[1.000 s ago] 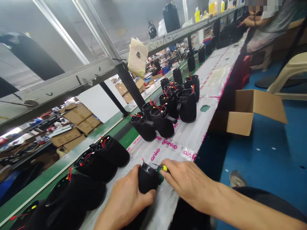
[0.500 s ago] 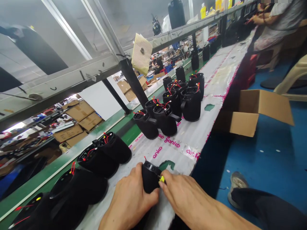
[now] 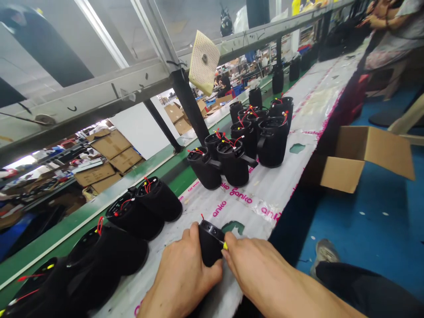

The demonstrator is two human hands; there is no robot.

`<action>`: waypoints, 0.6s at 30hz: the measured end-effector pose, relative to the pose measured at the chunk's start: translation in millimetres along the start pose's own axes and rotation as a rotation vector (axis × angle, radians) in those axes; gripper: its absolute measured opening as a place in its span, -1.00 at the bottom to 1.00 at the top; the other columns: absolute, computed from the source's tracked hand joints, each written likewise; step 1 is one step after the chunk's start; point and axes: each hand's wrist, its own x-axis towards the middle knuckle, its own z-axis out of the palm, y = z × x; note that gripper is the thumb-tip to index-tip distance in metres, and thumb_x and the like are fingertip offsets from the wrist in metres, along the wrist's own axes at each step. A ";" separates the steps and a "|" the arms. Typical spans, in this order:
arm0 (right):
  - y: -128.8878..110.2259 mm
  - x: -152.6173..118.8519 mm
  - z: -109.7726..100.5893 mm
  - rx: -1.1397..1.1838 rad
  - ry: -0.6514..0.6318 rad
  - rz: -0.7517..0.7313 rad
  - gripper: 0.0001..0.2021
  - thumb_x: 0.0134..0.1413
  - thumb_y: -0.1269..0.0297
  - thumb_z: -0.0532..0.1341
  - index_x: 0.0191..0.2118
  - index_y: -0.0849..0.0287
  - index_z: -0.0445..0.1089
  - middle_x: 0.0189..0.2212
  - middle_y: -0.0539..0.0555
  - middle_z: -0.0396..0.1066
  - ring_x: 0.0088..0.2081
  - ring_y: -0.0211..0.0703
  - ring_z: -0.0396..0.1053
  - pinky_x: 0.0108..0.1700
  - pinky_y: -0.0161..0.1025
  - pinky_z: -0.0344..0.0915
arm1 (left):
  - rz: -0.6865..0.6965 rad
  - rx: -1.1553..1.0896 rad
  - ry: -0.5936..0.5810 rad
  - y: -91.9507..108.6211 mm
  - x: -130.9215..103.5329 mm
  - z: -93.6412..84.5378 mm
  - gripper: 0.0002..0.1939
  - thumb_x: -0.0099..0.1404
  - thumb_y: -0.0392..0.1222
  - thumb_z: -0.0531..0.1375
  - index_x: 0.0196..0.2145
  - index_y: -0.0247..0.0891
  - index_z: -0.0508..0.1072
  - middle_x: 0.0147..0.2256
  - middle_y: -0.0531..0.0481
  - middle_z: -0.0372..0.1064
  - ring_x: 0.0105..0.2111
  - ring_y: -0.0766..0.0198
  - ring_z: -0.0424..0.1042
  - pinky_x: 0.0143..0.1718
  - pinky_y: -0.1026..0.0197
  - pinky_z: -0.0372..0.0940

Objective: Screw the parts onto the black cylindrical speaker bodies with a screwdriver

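A black cylindrical speaker housing (image 3: 209,251) is tilted over the wrapped bench in front of me, its dark rim facing up and a bit of red wire showing at the top. My left hand (image 3: 185,265) wraps around its left side, fingers behind and thumb in front. Pinched in my right hand (image 3: 255,260) is a small tool with a yellow handle (image 3: 225,245). Its thin metal tip meets the housing's right edge near the rim. The fingers hide most of the tool, so its exact kind is unclear.
Several similar housings with red wires (image 3: 235,163) stand farther along the bench; more (image 3: 155,201) lie tilted at left. Pink-lettered plastic wrap (image 3: 243,196) covers the bench. An open cardboard box (image 3: 344,172) is beyond its right edge. Another person's arm (image 3: 380,22) shows at top right.
The view has shifted slightly, moving the background housings and box a little rightward. Both hands keep their hold, and the yellow-handled tool stays at the housing's rim.
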 end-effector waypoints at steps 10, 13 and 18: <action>0.0 -8.6 -1.3 0.365 0.241 0.045 -0.79 0.45 0.26 -0.07 -0.12 0.15 0.26 -0.40 0.05 0.49 -0.37 -0.05 0.51 -0.38 -0.23 0.20 | 0.000 0.012 0.072 0.9 -8.7 0.7 -0.45 0.20 0.04 0.12 0.08 -0.26 0.25 -0.13 -0.24 0.53 -0.14 -0.17 0.54 -0.18 0.00 0.32; -1.8 -9.8 -2.5 0.244 0.149 0.070 -0.82 0.41 0.31 -0.03 -0.18 0.17 0.28 -0.45 0.07 0.48 -0.42 0.01 0.51 -0.44 -0.21 0.11 | -0.007 0.066 0.098 6.0 -12.6 3.8 -0.41 0.20 0.04 0.10 0.13 -0.30 0.22 -0.11 -0.28 0.52 -0.17 -0.19 0.54 -0.21 -0.02 0.32; -2.2 -11.8 0.4 0.172 0.121 0.043 -0.84 0.39 0.37 -0.01 -0.17 0.18 0.31 -0.42 0.09 0.51 -0.38 0.04 0.53 -0.43 -0.18 0.11 | -0.019 0.102 0.123 11.8 -14.4 6.7 -0.39 0.23 -0.02 0.07 0.18 -0.36 0.18 -0.07 -0.31 0.49 -0.23 -0.14 0.56 -0.29 0.02 0.32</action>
